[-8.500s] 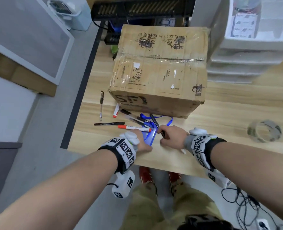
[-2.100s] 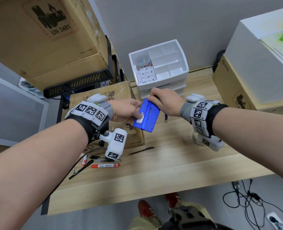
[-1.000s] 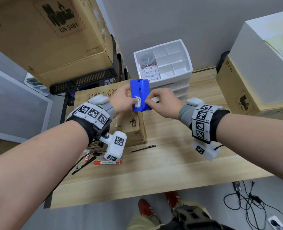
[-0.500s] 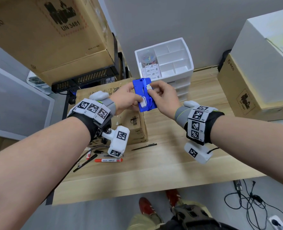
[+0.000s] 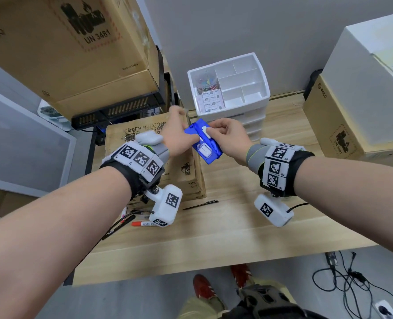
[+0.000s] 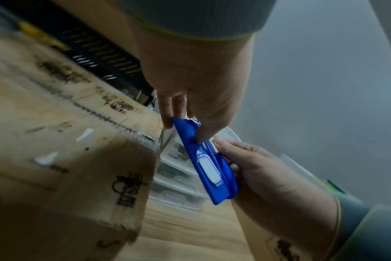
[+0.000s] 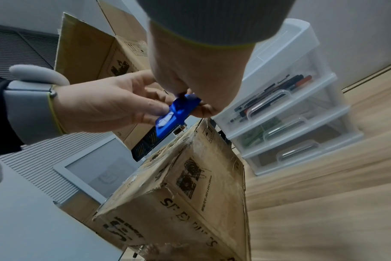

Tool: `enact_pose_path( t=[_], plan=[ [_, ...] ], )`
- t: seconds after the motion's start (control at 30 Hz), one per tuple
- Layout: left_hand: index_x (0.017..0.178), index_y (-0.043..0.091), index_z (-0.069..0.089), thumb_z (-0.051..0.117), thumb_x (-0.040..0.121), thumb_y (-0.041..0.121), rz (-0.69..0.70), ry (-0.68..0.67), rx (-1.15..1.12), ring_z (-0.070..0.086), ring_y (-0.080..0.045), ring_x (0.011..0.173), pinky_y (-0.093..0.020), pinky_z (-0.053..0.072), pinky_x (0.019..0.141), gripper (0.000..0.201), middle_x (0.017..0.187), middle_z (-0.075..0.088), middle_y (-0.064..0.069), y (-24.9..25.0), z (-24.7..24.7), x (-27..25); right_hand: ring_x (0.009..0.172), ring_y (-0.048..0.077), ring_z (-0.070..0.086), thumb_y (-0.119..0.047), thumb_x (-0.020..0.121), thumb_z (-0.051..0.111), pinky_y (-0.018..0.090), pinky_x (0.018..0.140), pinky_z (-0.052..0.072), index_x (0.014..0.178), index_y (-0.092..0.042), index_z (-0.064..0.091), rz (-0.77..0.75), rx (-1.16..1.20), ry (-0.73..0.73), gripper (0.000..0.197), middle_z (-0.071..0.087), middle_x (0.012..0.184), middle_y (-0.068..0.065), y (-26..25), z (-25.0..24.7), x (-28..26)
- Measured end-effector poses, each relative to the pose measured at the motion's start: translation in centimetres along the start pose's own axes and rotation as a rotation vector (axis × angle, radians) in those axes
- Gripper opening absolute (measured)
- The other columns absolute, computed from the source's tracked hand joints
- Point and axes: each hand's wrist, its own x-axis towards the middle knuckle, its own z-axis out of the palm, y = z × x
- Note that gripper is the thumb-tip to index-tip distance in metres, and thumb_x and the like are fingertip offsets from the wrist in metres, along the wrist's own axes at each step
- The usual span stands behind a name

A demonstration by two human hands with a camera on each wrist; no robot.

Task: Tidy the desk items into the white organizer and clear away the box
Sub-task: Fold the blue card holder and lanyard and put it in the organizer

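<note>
Both hands hold a flat blue plastic card holder [image 5: 203, 143] in the air, over the taped brown cardboard box [image 5: 154, 153] and just near of the white plastic drawer organizer [image 5: 263, 88]. The left hand [image 5: 179, 137] pinches its far-left edge; the right hand [image 5: 227, 137] curls round its right side, on the wooden desk's [image 5: 225, 238] far half.

Left hand [image 5: 176, 137] fingertips blurred (head view); organizer notes' [image 5: 210, 101] print unreadable.

The blue card holder [image 5: 203, 143] has tilted flatter between both hands.
</note>
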Motion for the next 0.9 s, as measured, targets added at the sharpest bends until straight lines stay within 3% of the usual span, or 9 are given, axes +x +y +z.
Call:
enact_pose_path(
  t=[0.1,0.17,0.3,0.47,0.6,0.7,0.77,0.9],
  plan=[
    [0.117,0.022,0.057,0.072,0.078,0.017,0.274,-0.046,0.29,0.055,-0.019,0.085,-0.038,0.054,0.076,0.042,0.108,0.051,-0.004,0.1,-0.3,0.6,0.076,0.015,0.07,-0.015,0.093,0.062,0.021,0.058,0.053,0.11,-0.006,0.066,-0.002,-0.022,-0.038,0.02,0.072,0.091,0.01,-0.1,-0.1,-0.1],
    [0.113,0.022,0.067,0.071,0.083,0.022,0.334,-0.085,0.431,0.052,-0.017,0.091,-0.033,0.049,0.08,0.03,0.111,0.05,-0.004,0.0,-0.4,1.1,0.075,0.014,0.07,-0.015,0.094,0.062,0.021,0.056,0.053,0.11,-0.006,0.066,0.009,-0.029,-0.052,0.019,0.072,0.091,0.009,-0.2,-0.2,-0.2],
    [0.108,0.016,0.075,0.064,0.093,0.022,0.435,-0.081,0.547,0.051,-0.019,0.091,-0.028,0.037,0.075,0.02,0.101,0.049,-0.002,-0.4,-0.6,1.5,0.077,0.016,0.07,-0.017,0.094,0.062,0.025,0.056,0.054,0.107,-0.009,0.068,0.03,-0.046,-0.098,0.017,0.073,0.092,0.01,-0.1,-0.7,-0.3],
    [0.098,0.009,0.072,0.053,0.097,0.019,0.619,-0.125,0.74,0.044,-0.021,0.084,-0.031,0.028,0.068,0.022,0.094,0.05,-0.006,-0.2,-0.5,1.2,0.07,0.012,0.067,-0.017,0.094,0.062,0.025,0.055,0.052,0.105,-0.01,0.069,0.017,-0.085,-0.144,0.015,0.072,0.085,0.008,0.1,-0.8,-0.4],
    [0.084,0.005,0.061,0.062,0.086,0.007,0.755,-0.061,0.823,0.05,-0.031,0.08,-0.03,0.025,0.066,0.003,0.089,0.054,-0.012,-0.5,-0.5,1.0,0.074,0.02,0.067,-0.019,0.092,0.066,0.035,0.061,0.055,0.105,-0.014,0.064,0.022,-0.028,-0.192,0.015,0.072,0.093,0.02,-0.2,-1.0,-0.1],
    [0.085,0.004,0.058,0.064,0.081,0.002,0.8,-0.008,0.788,0.048,-0.032,0.079,-0.035,0.035,0.062,0.008,0.092,0.053,-0.014,-1.1,-0.6,0.9,0.069,0.023,0.063,-0.016,0.09,0.07,0.03,0.054,0.05,0.097,-0.017,0.058,-0.004,0.03,-0.238,0.014,0.067,0.083,0.019,-0.9,-1.4,0.0],
    [0.088,0.004,0.058,0.063,0.081,0.001,0.783,0.001,0.772,0.048,-0.032,0.081,-0.041,0.042,0.06,0.009,0.095,0.054,-0.015,-1.1,-0.8,0.8,0.072,0.021,0.063,-0.013,0.09,0.069,0.028,0.057,0.05,0.09,-0.015,0.062,-0.026,0.026,-0.262,0.008,0.068,0.084,0.015,-1.3,-1.5,0.1],
    [0.092,0.003,0.059,0.06,0.085,0.003,0.745,-0.009,0.732,0.047,-0.03,0.083,-0.044,0.046,0.065,0.007,0.098,0.054,-0.014,-0.8,-0.8,0.9,0.078,0.016,0.066,-0.013,0.089,0.071,0.027,0.066,0.053,0.091,-0.009,0.069,-0.044,0.012,-0.275,0.004,0.071,0.086,0.009,-1.5,-1.9,0.6]
  ],
)
